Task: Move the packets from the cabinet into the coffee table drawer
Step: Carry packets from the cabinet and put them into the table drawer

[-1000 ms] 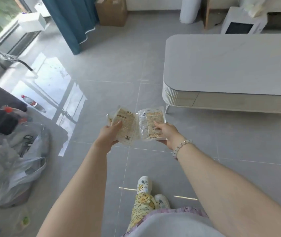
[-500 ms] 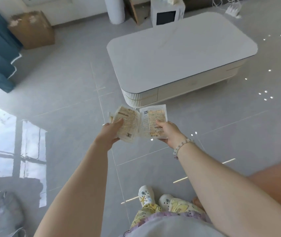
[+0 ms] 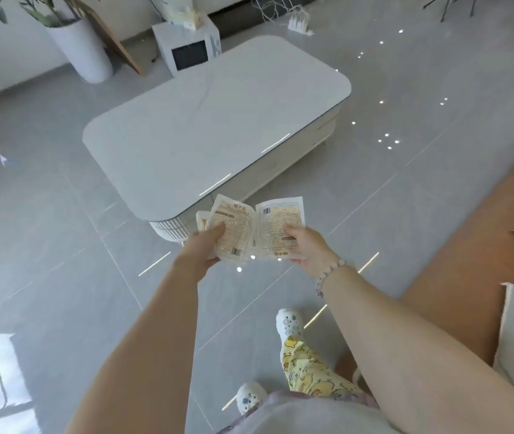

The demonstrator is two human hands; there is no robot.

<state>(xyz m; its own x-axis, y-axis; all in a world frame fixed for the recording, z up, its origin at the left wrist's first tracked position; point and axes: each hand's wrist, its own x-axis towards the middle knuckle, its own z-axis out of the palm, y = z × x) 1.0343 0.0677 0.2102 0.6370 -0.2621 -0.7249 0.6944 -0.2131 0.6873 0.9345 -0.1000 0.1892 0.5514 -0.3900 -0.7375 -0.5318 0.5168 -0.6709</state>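
Observation:
I hold clear, beige-printed packets in both hands, out in front of me above the grey floor. My left hand [image 3: 200, 247] grips a small stack of packets [image 3: 233, 228], at least two. My right hand [image 3: 304, 247] pinches a single packet [image 3: 280, 222] by its lower edge. The two lots overlap slightly in the middle. Just beyond them stands the white coffee table [image 3: 205, 126] with rounded corners; its near ribbed end [image 3: 171, 228] is right behind the packets. A drawer front [image 3: 268, 169] on its right side looks shut. The cabinet is out of view.
A white planter [image 3: 81, 48], a leaning board and a small white box with a dark screen [image 3: 188, 47] stand past the table. A power strip [image 3: 299, 21] lies on the floor at the back. An orange-brown sofa [image 3: 475, 245] runs along my right. My feet wear white clogs.
My view has swung right and I have come closer to the coffee table, which now looms larger. Both hands keep the same hold on the packets.

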